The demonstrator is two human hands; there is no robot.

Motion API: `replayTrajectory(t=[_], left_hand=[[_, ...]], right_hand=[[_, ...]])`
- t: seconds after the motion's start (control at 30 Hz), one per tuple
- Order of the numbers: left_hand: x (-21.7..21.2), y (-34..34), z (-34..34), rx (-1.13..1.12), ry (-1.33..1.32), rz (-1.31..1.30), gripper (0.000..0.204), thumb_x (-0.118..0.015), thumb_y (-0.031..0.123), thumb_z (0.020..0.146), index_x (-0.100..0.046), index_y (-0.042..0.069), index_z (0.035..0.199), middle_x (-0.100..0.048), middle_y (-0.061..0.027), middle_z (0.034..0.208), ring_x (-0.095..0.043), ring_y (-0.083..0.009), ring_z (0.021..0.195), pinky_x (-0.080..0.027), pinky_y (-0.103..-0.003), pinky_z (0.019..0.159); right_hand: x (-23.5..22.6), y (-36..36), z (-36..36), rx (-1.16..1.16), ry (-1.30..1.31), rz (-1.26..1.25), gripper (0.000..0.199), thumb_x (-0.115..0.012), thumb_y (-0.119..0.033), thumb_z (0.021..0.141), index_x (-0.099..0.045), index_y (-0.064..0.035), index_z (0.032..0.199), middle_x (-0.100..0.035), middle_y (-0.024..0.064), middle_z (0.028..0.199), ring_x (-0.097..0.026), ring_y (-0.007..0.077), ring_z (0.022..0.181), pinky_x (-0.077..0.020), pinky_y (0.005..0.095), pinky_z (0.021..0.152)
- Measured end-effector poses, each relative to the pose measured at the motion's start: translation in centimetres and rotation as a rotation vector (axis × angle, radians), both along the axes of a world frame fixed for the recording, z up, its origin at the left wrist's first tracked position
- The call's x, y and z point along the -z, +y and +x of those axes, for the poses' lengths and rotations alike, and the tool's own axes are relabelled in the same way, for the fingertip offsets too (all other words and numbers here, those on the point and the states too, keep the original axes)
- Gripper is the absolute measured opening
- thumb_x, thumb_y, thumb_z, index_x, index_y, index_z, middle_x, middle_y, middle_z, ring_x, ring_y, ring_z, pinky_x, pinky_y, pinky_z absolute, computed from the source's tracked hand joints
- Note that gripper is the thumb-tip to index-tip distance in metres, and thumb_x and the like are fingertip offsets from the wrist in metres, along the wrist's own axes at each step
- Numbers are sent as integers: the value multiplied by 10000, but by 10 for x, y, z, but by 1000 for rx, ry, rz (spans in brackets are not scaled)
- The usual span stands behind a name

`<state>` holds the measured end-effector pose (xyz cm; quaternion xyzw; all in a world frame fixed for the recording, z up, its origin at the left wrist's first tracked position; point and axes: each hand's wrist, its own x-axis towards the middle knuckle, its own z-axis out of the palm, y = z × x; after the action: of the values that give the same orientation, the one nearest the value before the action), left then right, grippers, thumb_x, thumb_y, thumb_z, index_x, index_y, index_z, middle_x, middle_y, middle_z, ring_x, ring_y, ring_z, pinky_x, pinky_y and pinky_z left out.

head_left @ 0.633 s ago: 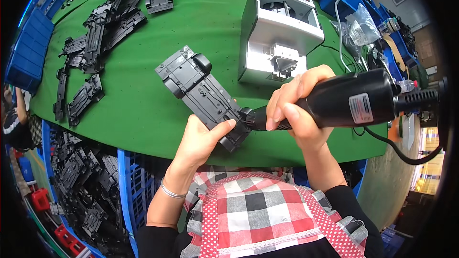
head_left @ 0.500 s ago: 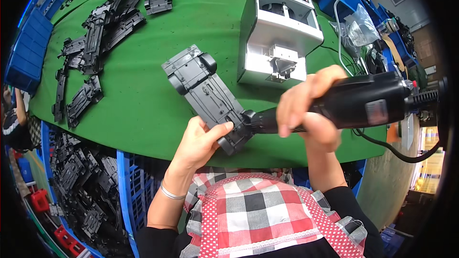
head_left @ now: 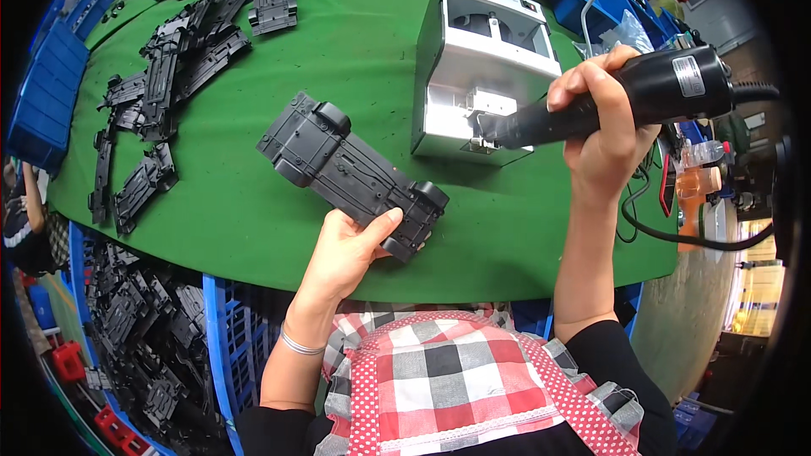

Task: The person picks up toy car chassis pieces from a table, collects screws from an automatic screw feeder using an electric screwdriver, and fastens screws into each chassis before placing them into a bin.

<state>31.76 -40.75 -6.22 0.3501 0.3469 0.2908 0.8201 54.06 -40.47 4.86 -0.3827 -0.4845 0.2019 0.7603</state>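
Black chassis (head_left: 342, 165) sat in the left hand (head_left: 342, 255), fingers clamped, over the worktop (head_left: 363, 51) near its front edge; by the silver machine (head_left: 443, 122), the power tool (head_left: 672, 84), fingers wrapped round it in the right hand (head_left: 610, 114), had just swung clear, apparently pausing chassis work.

Apron (head_left: 450, 382) nr bench's (head_left: 490, 249) near edge: red/blk/gry/wht check bib, wht lace trim (head_left: 490, 429) across it, red straps (head_left: 583, 422) w/ wht dots, checked ruffles (head_left: 615, 412) outside those. Blk sleeves (head_left: 615, 371), L & R, ending approx at elbows. Thin silver-tone bangle (head_left: 302, 345), L wrist. Fingers (head_left: 382, 227) bare.
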Motion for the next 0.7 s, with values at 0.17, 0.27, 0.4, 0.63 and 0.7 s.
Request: replayTrajectory(t=[0.17, 0.27, 0.4, 0.63, 0.7], left_hand=[[0, 1, 6, -67, -4, 15, 213, -529, 70, 881, -554, -74, 1036, -637, -163, 911, -653, -233, 768, -564, -336, 680], [0, -1, 6, -86, -5, 11, 202, -534, 72, 881, -558, -68, 1024, -636, -142, 908, -649, -213, 766, -563, -326, 674], [0, -2, 11, -106, -35, -6, 167, -558, 79, 872, -575, -44, 985, -627, -82, 895, -620, -132, 745, -551, -274, 637], [-3, -4, 15, -120, 21, 24, 156, -565, 83, 869, -588, -45, 954, -630, -79, 865, -618, -121, 712, -544, -252, 577], [-7, -7, 15, -167, 19, 11, 157, -568, 85, 867, -593, -45, 951, -632, -73, 857, -616, -118, 706, -542, -252, 561]], right_hand=[[8, -22, -20, -236, 243, -63, 211, -518, 11, 769, -404, 1, 945, -496, 107, 615, -523, 202, 472, -472, 318, 505], [15, -32, -38, -353, 284, -47, 238, -524, 26, 756, -381, -12, 942, -500, 111, 615, -524, 206, 466, -476, 319, 470], [22, -36, -53, -354, 179, -137, 260, -502, -3, 746, -363, -50, 960, -469, 79, 622, -478, 177, 437, -437, 295, 427], [30, -37, -60, -394, -42, -98, 277, -535, 17, 751, -329, -78, 910, -487, 71, 587, -502, 180, 415, -450, 300, 425], [34, -38, -64, -398, -61, -98, 299, -574, 2, 753, -333, -78, 912, -495, 76, 594, -505, 185, 422, -452, 302, 425]])
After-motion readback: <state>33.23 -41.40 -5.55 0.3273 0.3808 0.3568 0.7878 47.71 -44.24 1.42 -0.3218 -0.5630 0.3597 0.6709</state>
